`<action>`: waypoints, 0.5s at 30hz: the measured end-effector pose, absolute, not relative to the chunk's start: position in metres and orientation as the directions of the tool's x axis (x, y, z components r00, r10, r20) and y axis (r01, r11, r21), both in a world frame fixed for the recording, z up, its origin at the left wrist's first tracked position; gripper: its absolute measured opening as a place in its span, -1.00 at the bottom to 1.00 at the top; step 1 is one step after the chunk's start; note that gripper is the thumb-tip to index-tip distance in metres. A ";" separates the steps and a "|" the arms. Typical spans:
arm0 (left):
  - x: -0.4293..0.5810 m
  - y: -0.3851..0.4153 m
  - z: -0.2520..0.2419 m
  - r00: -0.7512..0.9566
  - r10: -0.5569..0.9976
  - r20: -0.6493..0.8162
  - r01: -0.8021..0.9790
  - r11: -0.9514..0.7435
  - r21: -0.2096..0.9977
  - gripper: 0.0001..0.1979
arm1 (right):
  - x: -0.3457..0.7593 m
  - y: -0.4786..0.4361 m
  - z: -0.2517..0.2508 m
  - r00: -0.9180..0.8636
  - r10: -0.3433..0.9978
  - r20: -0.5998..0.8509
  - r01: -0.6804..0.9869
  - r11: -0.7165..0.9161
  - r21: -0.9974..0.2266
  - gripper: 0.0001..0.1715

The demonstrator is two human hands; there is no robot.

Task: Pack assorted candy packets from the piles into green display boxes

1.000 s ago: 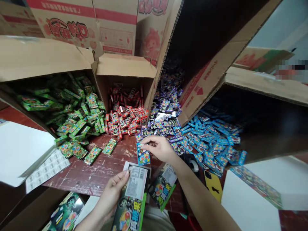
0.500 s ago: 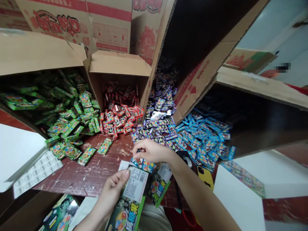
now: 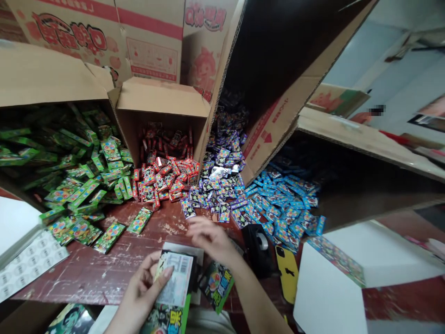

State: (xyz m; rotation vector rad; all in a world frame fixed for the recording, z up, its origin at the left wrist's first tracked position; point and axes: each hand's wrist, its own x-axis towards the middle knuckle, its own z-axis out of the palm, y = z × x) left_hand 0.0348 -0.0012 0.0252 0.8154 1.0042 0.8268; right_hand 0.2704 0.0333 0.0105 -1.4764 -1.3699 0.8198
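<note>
Left hand (image 3: 139, 290), near centre: closed around a green box (image 3: 179, 285), thumb across its white barcode label, open end turned to the far side. Right hand (image 3: 208, 237): hovers just beyond that open end, smeared by motion; fingers look loosely spread, but whether anything is pinched between them cannot be told. Change over the last second: the right hand had a blue packet in its fingertips, lifted from the near edge of the piles, and brought it to the mouth of the green box; that packet no longer shows in the fingers or on the table. Judgement: it has gone into the box, so one more piece is loaded and the right hand is free or nearly so. The box itself has stayed in the left hand's grip, shifted slightly toward the left. Outward from the hands: a second green box (image 3: 217, 285) lies just right of the held one, near the right wrist; a black tape dispenser (image 3: 259, 243) and a yellow phone (image 3: 288, 273) lie further right. Beyond the right hand, on the red-brown table (image 3: 104, 269), four heaps spill from tipped cartons: green packets (image 3: 86, 185) far left, red packets (image 3: 163, 176), purple packets (image 3: 222, 185), blue packets (image 3: 281, 208) on the right. The purple heap's near edge is closest to the right hand. A sticker sheet (image 3: 28, 262) lies at near left.
</note>
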 end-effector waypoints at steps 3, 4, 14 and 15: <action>0.031 0.008 0.018 0.260 0.926 -0.273 -0.119 0.311 0.943 -0.22 | 0.314 0.050 -0.012 0.573 0.811 0.114 0.395 -0.152 -0.906 -0.69; 0.031 0.012 0.014 0.256 0.937 -0.236 -0.093 0.267 0.959 -0.20 | 0.326 0.056 -0.018 0.621 0.776 0.111 0.390 -0.183 -0.902 -0.67; 0.047 0.022 -0.016 0.107 0.985 -0.133 -0.027 0.137 0.990 -0.42 | 0.320 0.067 -0.033 0.605 0.796 -0.004 0.243 -0.190 -0.951 -0.66; 0.048 0.021 -0.014 0.117 0.982 -0.146 -0.033 0.151 0.988 -0.43 | 0.309 0.062 -0.025 0.572 0.820 -0.011 0.223 -0.168 -0.960 -0.68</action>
